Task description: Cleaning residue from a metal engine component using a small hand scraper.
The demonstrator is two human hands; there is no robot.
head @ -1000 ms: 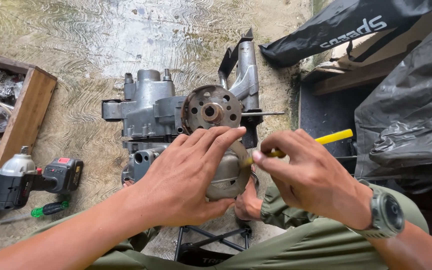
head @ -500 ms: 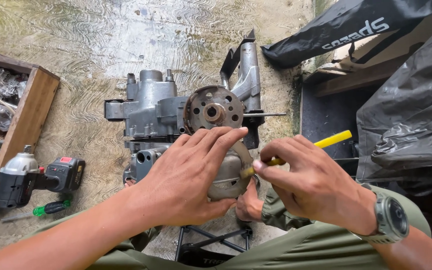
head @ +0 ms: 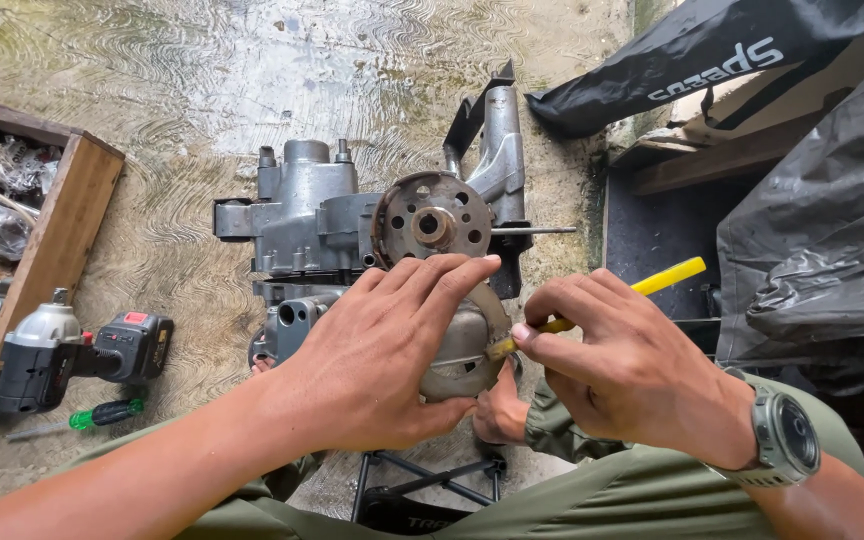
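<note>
A grey metal engine block (head: pixel 312 225) with a rusty round flywheel (head: pixel 432 222) lies on the concrete floor in front of me. My left hand (head: pixel 382 355) presses flat over a rounded grey engine cover (head: pixel 462 350) at the block's near side. My right hand (head: pixel 627 365) grips a yellow-handled tool (head: pixel 662 280), its tip against the cover's right edge, just beside my left fingertips. A wristwatch (head: pixel 787 440) sits on my right wrist.
A cordless impact driver (head: pixel 72 350) and a green-handled screwdriver (head: pixel 92 415) lie on the floor at left, beside a wooden box (head: pixel 57 240) of parts. Black plastic sheeting (head: pixel 812 230) and a black bag (head: pixel 712 50) are at right. A black metal stand (head: pixel 422 490) sits below me.
Both hands stay on the cover; the yellow tool has shifted only slightly at the cover's edge. The view has moved a little.
</note>
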